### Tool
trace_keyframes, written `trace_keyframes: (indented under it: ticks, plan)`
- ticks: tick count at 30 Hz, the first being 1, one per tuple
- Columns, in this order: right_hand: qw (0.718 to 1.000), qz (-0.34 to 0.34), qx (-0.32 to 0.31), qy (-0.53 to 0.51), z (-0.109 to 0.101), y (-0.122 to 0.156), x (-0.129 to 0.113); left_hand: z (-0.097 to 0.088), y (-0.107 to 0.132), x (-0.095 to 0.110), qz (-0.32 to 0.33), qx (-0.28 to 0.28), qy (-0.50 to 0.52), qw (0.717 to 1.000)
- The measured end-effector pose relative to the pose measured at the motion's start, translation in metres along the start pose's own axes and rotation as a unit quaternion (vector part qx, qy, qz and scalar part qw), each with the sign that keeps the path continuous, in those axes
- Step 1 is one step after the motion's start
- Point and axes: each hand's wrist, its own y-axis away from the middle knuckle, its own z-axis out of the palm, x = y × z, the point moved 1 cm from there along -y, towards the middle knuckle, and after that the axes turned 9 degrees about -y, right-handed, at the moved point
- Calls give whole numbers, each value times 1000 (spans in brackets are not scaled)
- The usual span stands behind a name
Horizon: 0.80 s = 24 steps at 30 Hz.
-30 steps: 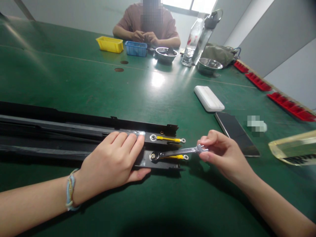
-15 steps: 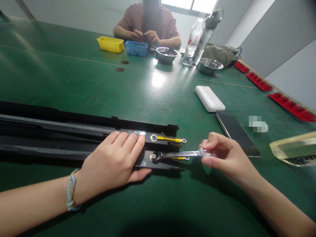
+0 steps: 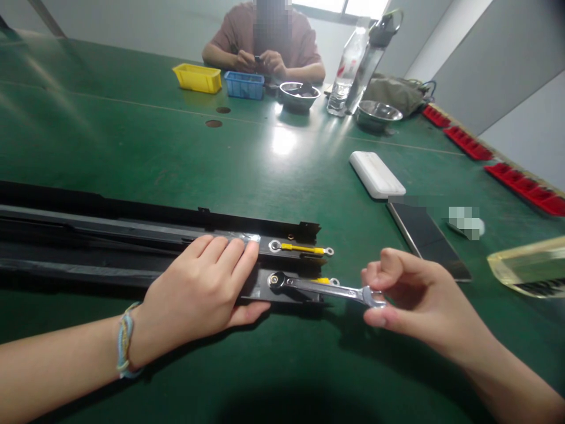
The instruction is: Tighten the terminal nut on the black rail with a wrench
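Observation:
Two long black metal channels (image 3: 145,215) lie side by side across the table, running off to the left. My left hand (image 3: 203,282) presses down over both near their right ends, fingers together and thumb along the near edge. A shiny combination wrench (image 3: 329,288) has its ring end around a bolt or nut on the nearer channel. Its open end is between the thumb and fingers of my right hand (image 3: 415,294). A short yellow wire (image 3: 302,249) with ring terminals is fixed to the farther channel; another yellow wire (image 3: 324,281) is partly hidden under the wrench.
A dark phone (image 3: 430,238) and a white box-shaped item (image 3: 377,175) lie right of the channels. Farther back are a yellow bin (image 3: 197,79), a blue bin (image 3: 244,86), metal bowls (image 3: 299,100) and bottles (image 3: 346,76). A person (image 3: 238,35) sits opposite, handling something small.
The wrench's free end has swung toward me around the fastener. My right hand has moved with it, slightly right and nearer. My left hand stays in place on the channels.

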Motion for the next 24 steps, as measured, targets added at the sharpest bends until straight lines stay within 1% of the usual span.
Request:
trace_keyframes:
  ticks: [3, 8, 16, 24]
  plan:
    - [1000, -1, 27, 0, -3, -3, 3, 0, 0, 2, 1, 1, 1, 1000]
    - [998, 36, 55, -17, -8, -7, 12, -1, 1, 3, 2, 2, -2, 1000]
    - [997, 42, 49, -50, -11, -11, 17, -5, 3, 2, 2, -10, -7, 1000]
    - [996, 49, 50, -62, -14, -16, 25, -5, 2, 3, 1, -1, -11, 1000]
